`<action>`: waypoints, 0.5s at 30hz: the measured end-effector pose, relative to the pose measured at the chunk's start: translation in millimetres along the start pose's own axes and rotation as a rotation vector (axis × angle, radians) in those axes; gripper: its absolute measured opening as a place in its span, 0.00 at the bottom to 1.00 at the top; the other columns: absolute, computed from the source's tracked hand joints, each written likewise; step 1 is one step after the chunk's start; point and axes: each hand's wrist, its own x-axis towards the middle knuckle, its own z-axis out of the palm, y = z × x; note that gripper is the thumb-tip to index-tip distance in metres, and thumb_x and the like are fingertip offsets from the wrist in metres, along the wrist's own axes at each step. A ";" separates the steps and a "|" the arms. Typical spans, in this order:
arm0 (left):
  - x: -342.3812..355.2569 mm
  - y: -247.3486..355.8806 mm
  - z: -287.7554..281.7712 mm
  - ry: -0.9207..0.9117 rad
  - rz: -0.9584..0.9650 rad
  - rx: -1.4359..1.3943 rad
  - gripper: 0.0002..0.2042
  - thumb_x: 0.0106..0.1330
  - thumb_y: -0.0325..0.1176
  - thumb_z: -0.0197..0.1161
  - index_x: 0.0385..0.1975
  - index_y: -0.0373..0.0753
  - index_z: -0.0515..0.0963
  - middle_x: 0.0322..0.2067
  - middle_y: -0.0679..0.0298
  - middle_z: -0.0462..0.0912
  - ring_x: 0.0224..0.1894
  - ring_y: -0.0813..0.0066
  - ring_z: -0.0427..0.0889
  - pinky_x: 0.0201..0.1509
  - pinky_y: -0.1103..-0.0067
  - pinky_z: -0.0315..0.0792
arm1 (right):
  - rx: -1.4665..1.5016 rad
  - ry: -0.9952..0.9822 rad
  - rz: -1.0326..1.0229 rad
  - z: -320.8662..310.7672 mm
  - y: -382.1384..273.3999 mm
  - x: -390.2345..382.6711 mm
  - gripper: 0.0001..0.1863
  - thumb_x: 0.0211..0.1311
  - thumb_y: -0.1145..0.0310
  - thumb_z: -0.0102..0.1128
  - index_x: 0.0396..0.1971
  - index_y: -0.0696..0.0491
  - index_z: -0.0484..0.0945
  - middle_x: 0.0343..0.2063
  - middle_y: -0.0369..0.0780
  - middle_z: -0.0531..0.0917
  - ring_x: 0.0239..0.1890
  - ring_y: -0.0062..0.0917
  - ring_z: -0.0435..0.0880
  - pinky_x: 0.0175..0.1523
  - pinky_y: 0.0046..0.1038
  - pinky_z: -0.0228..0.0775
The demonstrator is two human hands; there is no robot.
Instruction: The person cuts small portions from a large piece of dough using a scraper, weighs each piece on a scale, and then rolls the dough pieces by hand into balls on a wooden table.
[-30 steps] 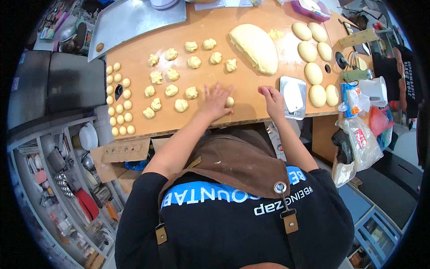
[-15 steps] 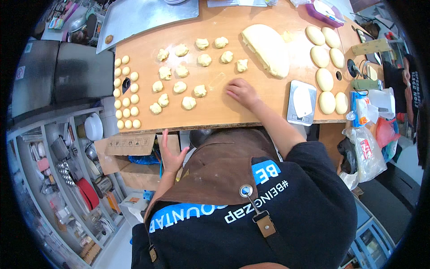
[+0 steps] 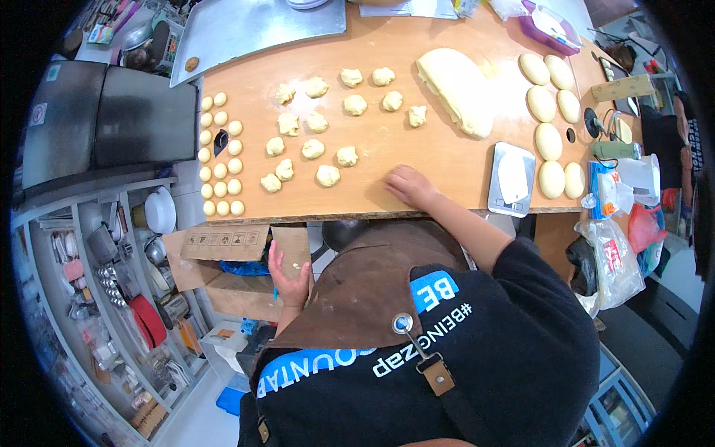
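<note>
At the far left lies 1 broad metal tray (image 3: pixel 253 37) with 1 small brown lump (image 3: pixel 192 64) on it. On the left stands 1 dark cabinet (image 3: pixel 145 115) with 2 doors; nearer, open shelves (image 3: pixel 80 242) hold kitchenware, 1 white bowl (image 3: pixel 160 210) and 1 red item (image 3: pixel 147 322). Just right of them sits 1 cardboard box (image 3: pixel 238 294) with blue plastic (image 3: pixel 244 267) inside. At the far right is 1 purple tub (image 3: pixel 533 31); nearer come 1 green cylinder (image 3: pixel 616 150), 1 red bag (image 3: pixel 646 229) and 1 clear bag (image 3: pixel 617 261).

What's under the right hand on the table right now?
Around the right hand, tan tabletop shows; a rough dough lump lies uncovered to its left. The curled, palm-down hand covers what's directly beneath, so I can't tell whether anything is there.
</note>
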 end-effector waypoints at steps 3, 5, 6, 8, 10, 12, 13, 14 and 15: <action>1.8 -0.5 -1.8 0.008 -0.003 -0.002 0.40 0.50 0.29 0.69 0.62 0.31 0.53 0.64 0.51 0.56 0.65 0.56 0.59 0.64 0.63 0.60 | -0.133 -0.021 0.145 -24.8 27.4 -8.9 0.08 0.51 0.71 0.62 0.23 0.55 0.71 0.23 0.42 0.74 0.30 0.38 0.74 0.37 0.37 0.68; 1.9 0.8 -0.6 -0.023 0.005 0.008 0.40 0.50 0.29 0.69 0.62 0.31 0.53 0.64 0.51 0.56 0.65 0.56 0.59 0.64 0.63 0.60 | -0.187 0.042 0.115 -20.2 22.1 21.7 0.09 0.50 0.73 0.63 0.22 0.55 0.70 0.22 0.42 0.73 0.29 0.38 0.73 0.35 0.37 0.68; 4.5 2.0 0.6 -0.044 0.027 0.007 0.40 0.50 0.29 0.69 0.62 0.31 0.53 0.64 0.51 0.56 0.65 0.56 0.59 0.64 0.63 0.60 | -0.148 0.080 0.134 -10.8 16.2 34.7 0.08 0.49 0.74 0.63 0.22 0.55 0.70 0.22 0.42 0.73 0.28 0.38 0.73 0.35 0.37 0.68; 5.7 2.4 2.9 -0.059 0.047 0.006 0.40 0.51 0.29 0.69 0.63 0.31 0.53 0.64 0.51 0.57 0.65 0.56 0.59 0.63 0.63 0.60 | -0.100 0.039 0.166 7.2 7.8 36.0 0.08 0.48 0.75 0.64 0.22 0.55 0.71 0.22 0.43 0.73 0.28 0.38 0.73 0.35 0.37 0.68; 6.8 1.4 4.4 -0.048 0.088 -0.008 0.39 0.52 0.29 0.68 0.63 0.31 0.53 0.64 0.51 0.57 0.65 0.56 0.58 0.63 0.63 0.61 | -0.034 0.037 0.120 1.1 1.4 8.9 0.08 0.49 0.74 0.63 0.23 0.55 0.71 0.22 0.43 0.73 0.29 0.39 0.73 0.36 0.36 0.68; 8.7 3.8 4.9 -0.041 0.052 -0.021 0.39 0.52 0.29 0.68 0.63 0.32 0.53 0.64 0.51 0.57 0.65 0.57 0.59 0.63 0.63 0.61 | -0.084 -0.012 0.149 -16.6 14.6 -8.8 0.08 0.52 0.71 0.62 0.24 0.54 0.71 0.23 0.43 0.73 0.31 0.39 0.74 0.38 0.36 0.68; 7.6 5.3 5.8 -0.046 0.011 -0.031 0.39 0.52 0.30 0.68 0.63 0.32 0.53 0.64 0.51 0.57 0.65 0.57 0.59 0.63 0.64 0.61 | -0.088 -0.014 0.155 -20.5 21.8 -3.7 0.08 0.52 0.71 0.62 0.24 0.54 0.71 0.23 0.43 0.73 0.31 0.39 0.74 0.38 0.36 0.68; 4.8 5.5 6.2 -0.051 0.006 -0.033 0.39 0.52 0.30 0.68 0.63 0.32 0.53 0.64 0.51 0.57 0.65 0.57 0.59 0.63 0.64 0.61 | -0.135 -0.009 0.181 -24.4 27.4 8.7 0.07 0.53 0.69 0.61 0.25 0.54 0.72 0.25 0.42 0.74 0.33 0.38 0.75 0.39 0.35 0.69; 2.2 5.3 6.7 -0.073 0.012 -0.035 0.39 0.53 0.30 0.68 0.63 0.33 0.53 0.64 0.51 0.57 0.65 0.57 0.59 0.63 0.64 0.61 | -0.182 -0.004 0.207 -25.8 28.7 18.9 0.07 0.54 0.68 0.60 0.27 0.54 0.73 0.27 0.42 0.75 0.35 0.38 0.75 0.41 0.35 0.70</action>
